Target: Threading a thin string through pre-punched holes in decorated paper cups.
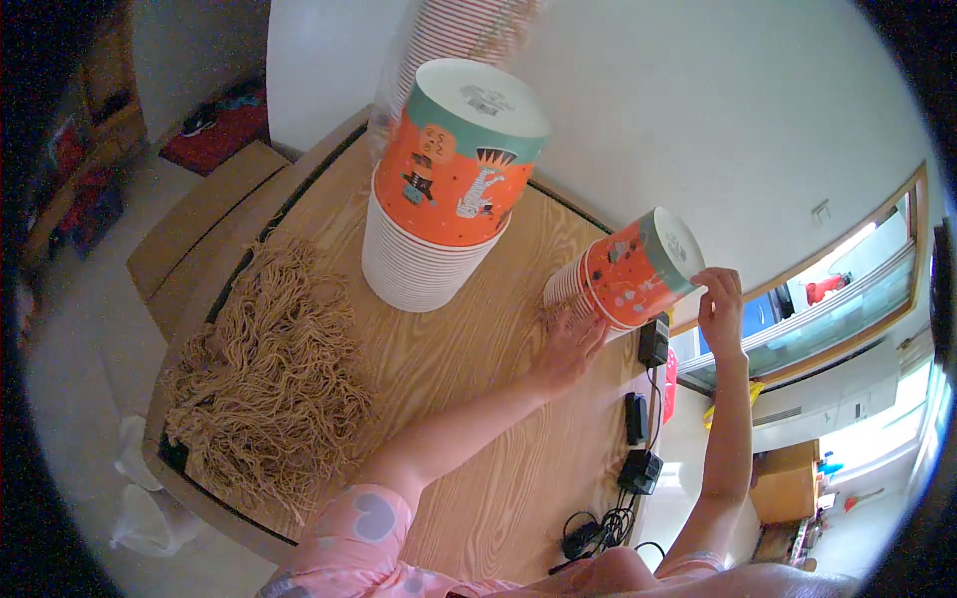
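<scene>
The smaller stack of paper cups [638, 274] stands upside down toward the right side of the table, white base uppermost. The left hand [575, 351] lies against its near side, low by the rims, fingers slightly apart; a few tan strands [563, 311] show beside it, and whether the fingers grip them cannot be told. The right hand [720, 304] has its fingers bent and drawn together, tips at the right edge of the base; whether they pinch the paper or something thin is unclear.

The stack should be light and easily tipped, its walls smooth, rather slippery and likely to dent under a hard squeeze. The firmest hold is probably around the layered rims, with a palm spread round the side. The top cup is a tapered round, orange with a green band.

To the left stands a larger stack of paper cups [469, 189], patterned alike, with many white rolled rims below. Beyond it another stack [454, 45] sits in clear, crinkled plastic. Near left lies a loose heap of cord [274, 379], tan, twisted, limp and tangled. The table [478, 399] has a wood-grain top; along its right side are black power adapters [639, 471] and cables [608, 528].
</scene>
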A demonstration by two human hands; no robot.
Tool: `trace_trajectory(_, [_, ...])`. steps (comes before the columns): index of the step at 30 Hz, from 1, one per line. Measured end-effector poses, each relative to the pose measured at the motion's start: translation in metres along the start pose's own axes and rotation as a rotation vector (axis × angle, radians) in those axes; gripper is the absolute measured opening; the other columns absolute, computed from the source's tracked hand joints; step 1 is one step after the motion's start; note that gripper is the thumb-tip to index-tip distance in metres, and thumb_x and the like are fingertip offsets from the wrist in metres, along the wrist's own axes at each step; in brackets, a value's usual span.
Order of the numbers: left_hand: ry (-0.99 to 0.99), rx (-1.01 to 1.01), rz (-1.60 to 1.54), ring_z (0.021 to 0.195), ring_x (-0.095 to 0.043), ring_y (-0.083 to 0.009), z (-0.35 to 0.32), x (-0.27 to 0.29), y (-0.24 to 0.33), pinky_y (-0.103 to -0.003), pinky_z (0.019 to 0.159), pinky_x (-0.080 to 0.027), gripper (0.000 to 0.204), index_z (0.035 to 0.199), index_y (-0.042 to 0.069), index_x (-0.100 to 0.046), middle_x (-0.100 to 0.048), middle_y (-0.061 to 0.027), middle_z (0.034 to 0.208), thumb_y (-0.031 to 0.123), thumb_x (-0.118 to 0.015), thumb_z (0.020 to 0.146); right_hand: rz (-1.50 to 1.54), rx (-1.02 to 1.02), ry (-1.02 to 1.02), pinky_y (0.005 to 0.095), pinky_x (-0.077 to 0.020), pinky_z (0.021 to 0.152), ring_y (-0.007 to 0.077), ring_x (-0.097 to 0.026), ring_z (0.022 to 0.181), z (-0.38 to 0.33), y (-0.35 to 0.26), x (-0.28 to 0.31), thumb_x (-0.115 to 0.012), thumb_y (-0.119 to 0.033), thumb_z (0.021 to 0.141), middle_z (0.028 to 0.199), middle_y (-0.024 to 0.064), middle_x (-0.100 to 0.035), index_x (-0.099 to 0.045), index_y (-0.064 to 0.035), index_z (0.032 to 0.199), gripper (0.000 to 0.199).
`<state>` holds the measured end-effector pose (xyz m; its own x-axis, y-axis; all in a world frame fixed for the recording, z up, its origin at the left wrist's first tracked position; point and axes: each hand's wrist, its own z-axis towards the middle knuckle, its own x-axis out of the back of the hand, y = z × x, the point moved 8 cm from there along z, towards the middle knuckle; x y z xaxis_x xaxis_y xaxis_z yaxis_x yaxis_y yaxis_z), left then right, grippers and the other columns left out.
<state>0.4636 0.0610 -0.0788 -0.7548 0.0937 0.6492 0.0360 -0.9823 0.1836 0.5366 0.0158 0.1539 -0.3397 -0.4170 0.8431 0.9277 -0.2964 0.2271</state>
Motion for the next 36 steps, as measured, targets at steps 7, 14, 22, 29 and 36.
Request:
trace_trajectory(7, [0.037,0.012,-0.144,0.131,-0.028,-0.0228,0.002,0.005,-0.002,-0.057,0.106,-0.014,0.045,0.13,0.004,-0.039,-0.037,-0.0084,0.137,0.017,-0.039,0.087,0.141,-0.042,-0.02,0.039,-0.044,0.078,0.0302,-0.054,0.084,0.01,-0.019,-0.011,-0.058,-0.002,0.076,0.088,0.012,-0.056,-0.057,-0.0023,0.088,0.012])
trace_trajectory(14, [0.135,0.018,-0.249,0.126,-0.036,-0.025,0.009,0.014,-0.005,-0.06,0.105,-0.016,0.041,0.123,0.001,-0.046,-0.044,-0.0105,0.13,0.018,-0.041,0.086,0.315,-0.082,-0.094,0.031,-0.0469,0.066,0.0229,-0.058,0.073,0.019,-0.009,-0.012,-0.061,0.0,0.078,0.082,0.0108,-0.057,-0.059,-0.0011,0.085,0.008])
trace_trajectory(22, [0.071,-0.041,-0.182,0.123,-0.039,-0.0252,0.005,0.025,-0.006,-0.06,0.104,-0.016,0.039,0.12,0.0,-0.049,-0.046,-0.011,0.127,0.018,-0.042,0.086,0.347,-0.093,-0.101,0.0299,-0.0467,0.066,0.0213,-0.058,0.072,0.018,-0.01,-0.018,-0.063,-0.002,0.077,0.08,0.0096,-0.058,-0.06,-0.0009,0.084,0.008])
trace_trajectory(29, [0.027,-0.041,-0.17,0.123,-0.039,-0.0231,0.007,0.027,-0.005,-0.058,0.106,-0.015,0.042,0.124,0.002,-0.046,-0.045,-0.0086,0.128,0.02,-0.042,0.086,0.306,-0.111,-0.048,0.0312,-0.0472,0.066,0.0223,-0.058,0.072,0.015,-0.01,-0.016,-0.062,-0.002,0.077,0.081,0.0107,-0.058,-0.061,-0.0014,0.085,0.008])
trace_trajectory(36, [0.055,-0.067,-0.126,0.123,-0.04,-0.024,0.004,0.02,-0.003,-0.059,0.104,-0.018,0.04,0.122,0.002,-0.048,-0.048,-0.0088,0.125,0.018,-0.044,0.085,0.284,-0.14,-0.058,0.0326,-0.0477,0.067,0.0239,-0.059,0.074,0.013,-0.011,-0.021,-0.063,-0.002,0.076,0.082,0.0111,-0.058,-0.06,-0.0014,0.084,0.009])
